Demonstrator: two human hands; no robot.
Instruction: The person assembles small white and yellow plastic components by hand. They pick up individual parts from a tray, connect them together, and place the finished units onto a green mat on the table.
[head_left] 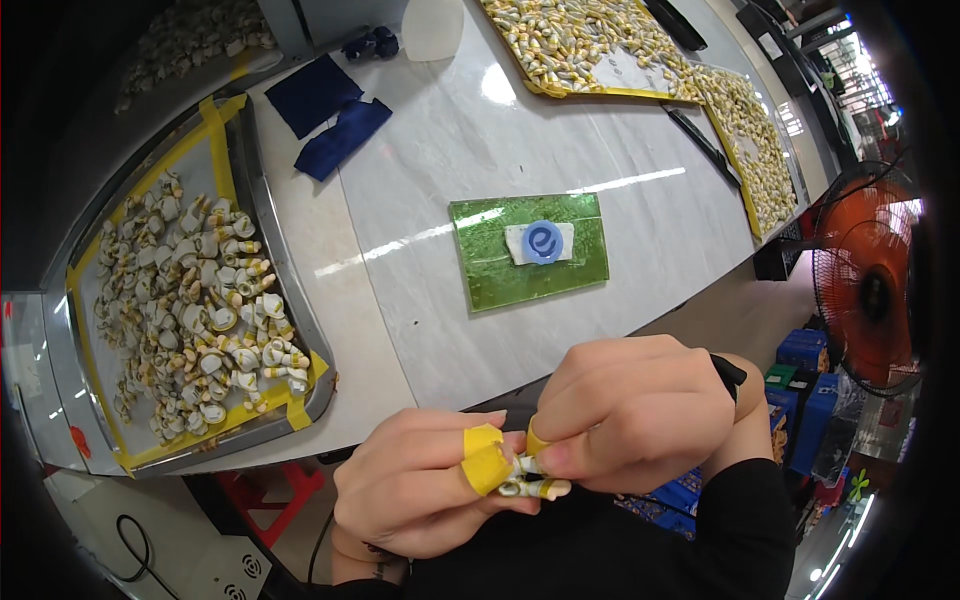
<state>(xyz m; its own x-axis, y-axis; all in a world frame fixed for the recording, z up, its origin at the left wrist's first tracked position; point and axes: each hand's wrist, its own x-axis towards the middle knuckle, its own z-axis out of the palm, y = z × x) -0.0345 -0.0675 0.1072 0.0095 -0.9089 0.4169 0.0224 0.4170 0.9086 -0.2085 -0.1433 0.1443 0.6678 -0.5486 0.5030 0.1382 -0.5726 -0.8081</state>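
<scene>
My left hand [420, 480], with yellow tape on two fingers, is closed on a small white figurine [530, 489] with yellow and peach parts. My right hand [630, 415] meets it from the other side, thumb and taped forefinger pinching the same piece. Between the fingertips most of it is hidden, so I cannot tell whether it is one piece or two. Both hands are just off the table's near edge. Beyond them lies a green slab [480, 285] bearing a white pad [515, 243] and a round blue piece [543, 242].
At left stands a metal tray [318, 405] edged with yellow tape, heaped with similar figurines [190, 300]. Dark blue cloths [340, 138] lie behind it. Trays of small yellowish pieces [590, 45] occupy the far right, near a black bar [703, 145]. An orange fan [868, 280] stands at right.
</scene>
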